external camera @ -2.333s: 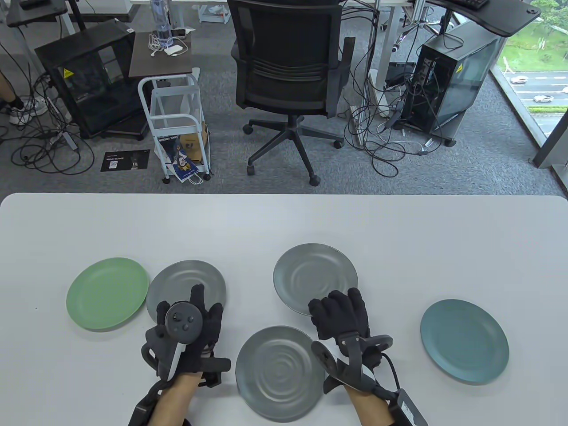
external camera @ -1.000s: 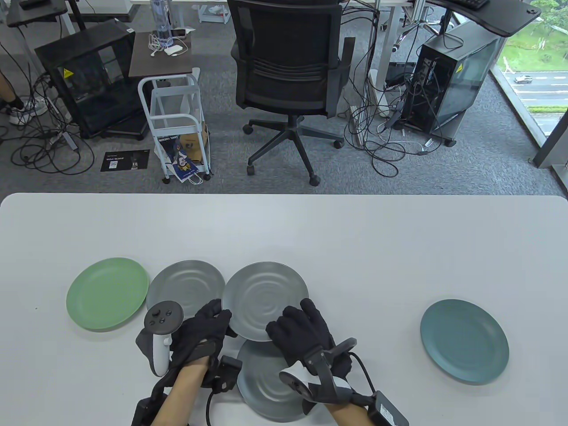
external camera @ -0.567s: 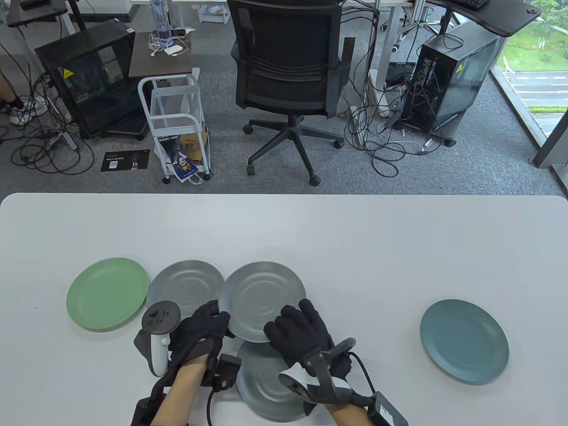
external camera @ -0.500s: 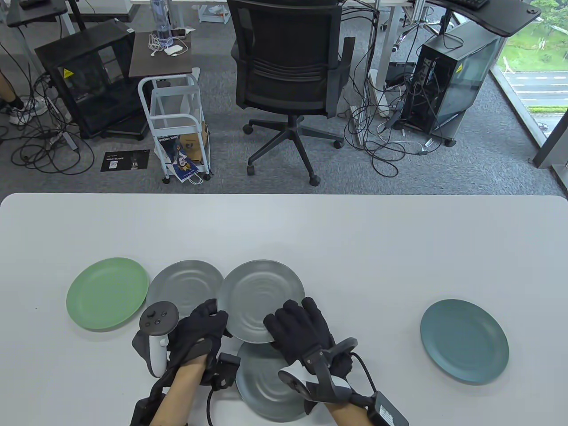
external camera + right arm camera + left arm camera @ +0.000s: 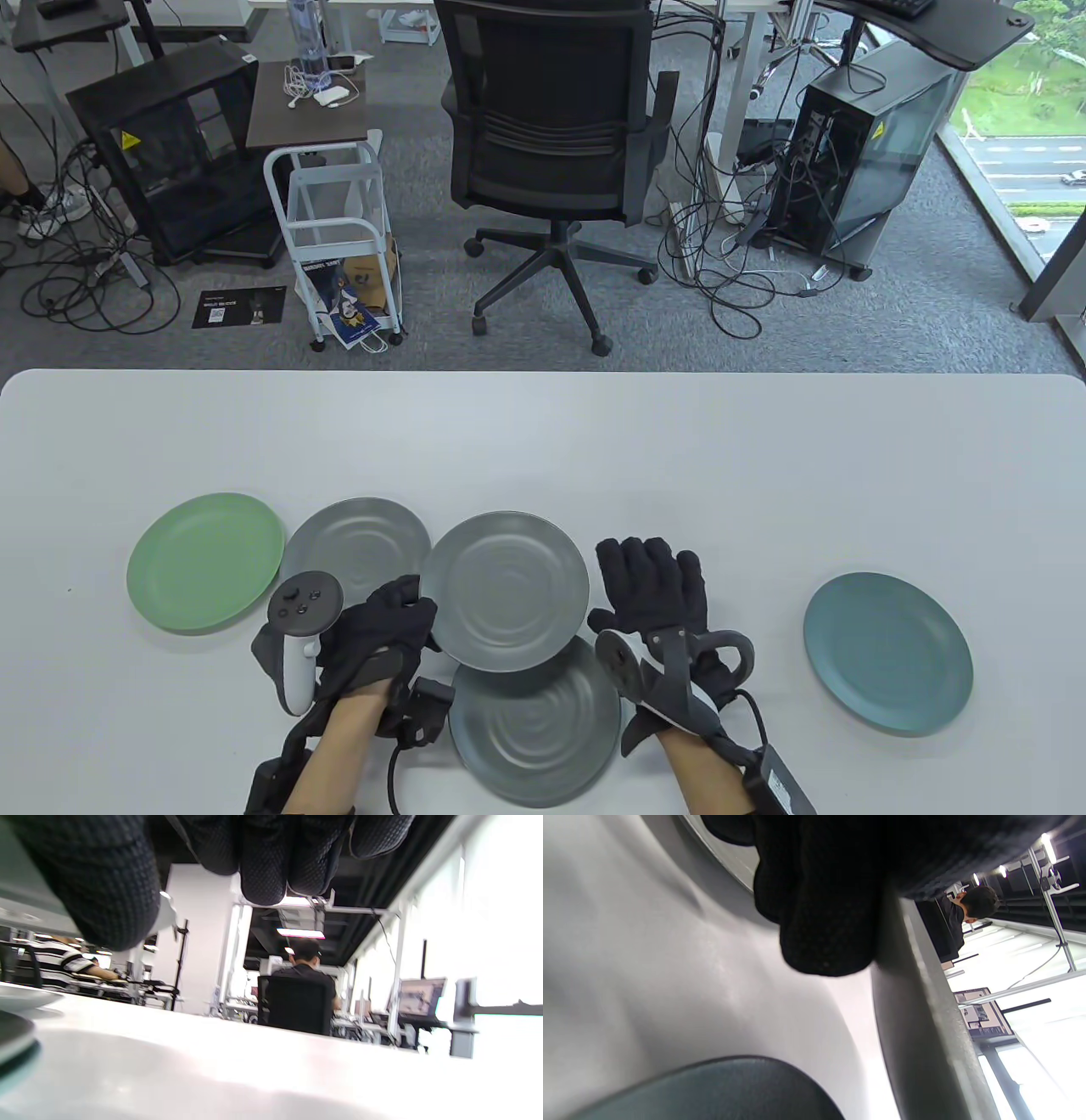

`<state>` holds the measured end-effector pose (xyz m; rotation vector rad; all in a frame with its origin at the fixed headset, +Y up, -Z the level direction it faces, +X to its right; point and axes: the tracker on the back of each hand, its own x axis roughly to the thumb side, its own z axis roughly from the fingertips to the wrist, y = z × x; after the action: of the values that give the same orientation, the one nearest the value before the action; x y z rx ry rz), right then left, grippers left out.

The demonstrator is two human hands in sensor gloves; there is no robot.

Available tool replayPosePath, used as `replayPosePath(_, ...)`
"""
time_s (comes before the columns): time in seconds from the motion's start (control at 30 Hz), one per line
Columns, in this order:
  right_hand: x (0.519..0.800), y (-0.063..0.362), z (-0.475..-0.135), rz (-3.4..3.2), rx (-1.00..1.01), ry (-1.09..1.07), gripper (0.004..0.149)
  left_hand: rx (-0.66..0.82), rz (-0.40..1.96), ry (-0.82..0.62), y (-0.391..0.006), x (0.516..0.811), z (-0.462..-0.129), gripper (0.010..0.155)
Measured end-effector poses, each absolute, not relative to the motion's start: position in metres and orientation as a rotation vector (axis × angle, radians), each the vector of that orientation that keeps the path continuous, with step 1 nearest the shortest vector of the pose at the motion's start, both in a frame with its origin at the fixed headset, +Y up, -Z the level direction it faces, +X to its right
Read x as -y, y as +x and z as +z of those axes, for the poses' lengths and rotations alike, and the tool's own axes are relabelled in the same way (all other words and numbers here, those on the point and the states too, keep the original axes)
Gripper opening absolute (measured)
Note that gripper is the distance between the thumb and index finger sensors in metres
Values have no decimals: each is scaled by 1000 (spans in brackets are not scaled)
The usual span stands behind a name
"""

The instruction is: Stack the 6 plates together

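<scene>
Several plates are on the white table [image 5: 543,441]. My left hand [image 5: 414,609] grips the left rim of a grey plate [image 5: 505,590] and holds it over the far edge of another grey plate [image 5: 534,734]. In the left wrist view my gloved fingers [image 5: 818,899] lie against that plate's rim [image 5: 916,1027]. My right hand [image 5: 649,570] is open with fingers spread, just right of the held plate and apart from it. A third grey plate [image 5: 356,542] and a green plate [image 5: 205,562] lie at the left. A teal plate [image 5: 887,652] lies at the right.
Bare table lies between my right hand and the teal plate, and across the far half. An office chair [image 5: 551,127] stands beyond the far table edge. A plate edge [image 5: 12,1043] shows at the left of the right wrist view.
My right hand has let go of the grey plate and moved right, opening flat. The left hand alone holds the plate, which has shifted slightly nearer over the lower grey plate.
</scene>
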<state>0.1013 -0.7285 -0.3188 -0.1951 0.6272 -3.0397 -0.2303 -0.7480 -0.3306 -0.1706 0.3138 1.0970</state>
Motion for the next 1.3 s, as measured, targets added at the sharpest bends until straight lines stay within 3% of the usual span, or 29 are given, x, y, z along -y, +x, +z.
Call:
replayPosePath(0.2, 734, 122, -326, -3225, -555, -78, 79, -259, 1038, -187, -223, 744, -332, 53)
replayPosePath(0.57, 734, 122, -326, -3217, -533, -87, 76, -142, 955, -316, -216, 750, -339, 50)
replayPosePath(1.1, 735, 121, -327, -3254, -520, -100, 75, -105, 907, -385, -212, 751, -339, 48)
replayPosePath(1.23, 736, 122, -327, -3274, -506, -97, 74, -110, 863, -460, -211, 753, -339, 47)
replayPosePath(1.3, 736, 122, -327, -3279, -505, -98, 74, -161, 781, -393, -213, 750, -337, 46)
